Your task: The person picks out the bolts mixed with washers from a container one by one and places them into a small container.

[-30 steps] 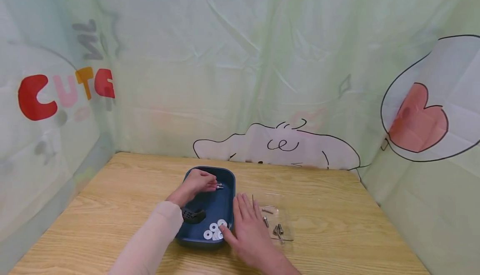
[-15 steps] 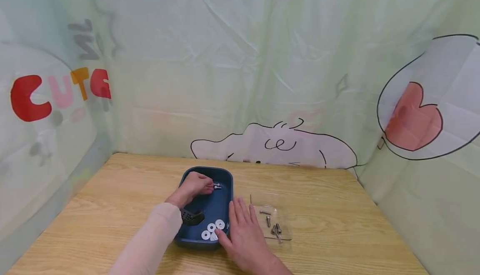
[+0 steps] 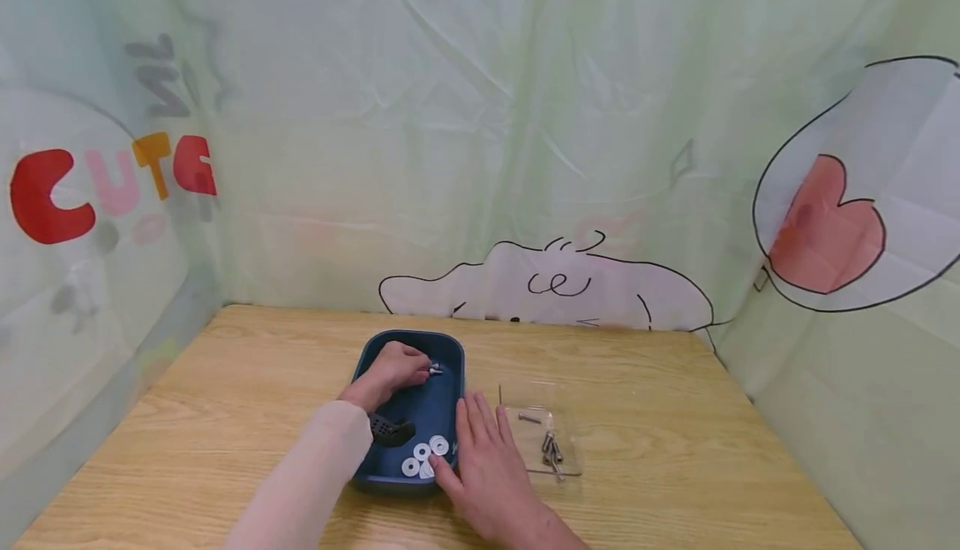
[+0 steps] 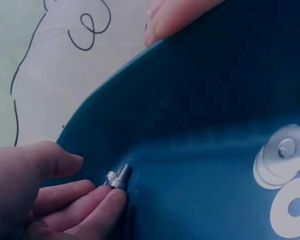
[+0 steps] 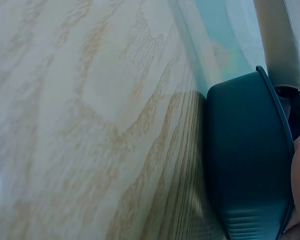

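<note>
1. Inside the dark blue tray point(image 3: 453, 348), at its far end, the left hand point(image 3: 393, 369) pinches a small silver bolt point(image 4: 118, 177) between thumb and curled fingertips.
2. Beside the tray's near right corner, the right hand point(image 3: 487, 471) lies flat on the worktop point(image 3: 247, 383), fingers straight, thumb touching the tray rim next to the white washers point(image 3: 422, 458).
3. To the right of the tray, a clear plastic bag point(image 3: 542, 433) holds more bolts point(image 3: 551, 447).
4. Handling advice, as a judgement: keep the pinch near the bolt's head so the threaded end stays free, and keep the flat hand bracing the tray against sliding.
5. On the backdrop left of the tray, coloured letters point(image 3: 112, 187) read "CUTE"; the last is partly hidden by a fold.
</note>
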`<state>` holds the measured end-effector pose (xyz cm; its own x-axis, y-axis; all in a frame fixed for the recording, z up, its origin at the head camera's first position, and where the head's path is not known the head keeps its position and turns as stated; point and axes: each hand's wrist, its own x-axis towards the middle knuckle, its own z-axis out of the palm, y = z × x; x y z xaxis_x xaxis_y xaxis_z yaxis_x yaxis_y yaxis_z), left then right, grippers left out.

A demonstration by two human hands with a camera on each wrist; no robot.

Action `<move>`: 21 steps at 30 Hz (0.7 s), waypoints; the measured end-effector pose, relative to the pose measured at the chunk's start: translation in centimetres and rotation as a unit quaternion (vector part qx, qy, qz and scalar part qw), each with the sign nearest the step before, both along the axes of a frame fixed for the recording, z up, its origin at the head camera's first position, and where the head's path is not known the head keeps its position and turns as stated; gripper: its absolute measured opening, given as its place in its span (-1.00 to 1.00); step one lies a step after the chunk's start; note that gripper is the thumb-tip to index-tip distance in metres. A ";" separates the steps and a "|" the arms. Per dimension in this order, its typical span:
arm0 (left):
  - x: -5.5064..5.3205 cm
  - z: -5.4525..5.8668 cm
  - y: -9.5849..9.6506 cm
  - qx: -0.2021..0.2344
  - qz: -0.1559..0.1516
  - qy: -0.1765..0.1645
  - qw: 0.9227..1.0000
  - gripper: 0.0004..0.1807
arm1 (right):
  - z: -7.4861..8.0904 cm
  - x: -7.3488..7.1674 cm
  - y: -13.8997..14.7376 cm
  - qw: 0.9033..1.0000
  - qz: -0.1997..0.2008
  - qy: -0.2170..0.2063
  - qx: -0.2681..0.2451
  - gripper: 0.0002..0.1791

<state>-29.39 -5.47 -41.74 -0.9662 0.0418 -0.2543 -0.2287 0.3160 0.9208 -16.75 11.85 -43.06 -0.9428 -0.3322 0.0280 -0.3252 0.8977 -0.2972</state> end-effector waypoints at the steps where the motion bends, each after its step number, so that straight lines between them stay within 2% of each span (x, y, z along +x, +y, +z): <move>1: -0.1 -0.1 0.1 0.000 -0.002 0.001 1.000 -0.62 | 0.0 0.0 0.0 1.000 0.001 -0.001 -0.001 -0.06; 15: 0.1 -0.2 1.5 -0.008 -0.037 0.005 0.999 -0.66 | 0.2 0.0 0.0 1.000 0.001 -0.010 0.003 -0.05; 21: 0.1 -0.6 1.9 0.003 -0.057 0.003 0.998 -0.68 | 0.1 0.0 0.0 1.000 0.004 -0.006 0.003 -0.05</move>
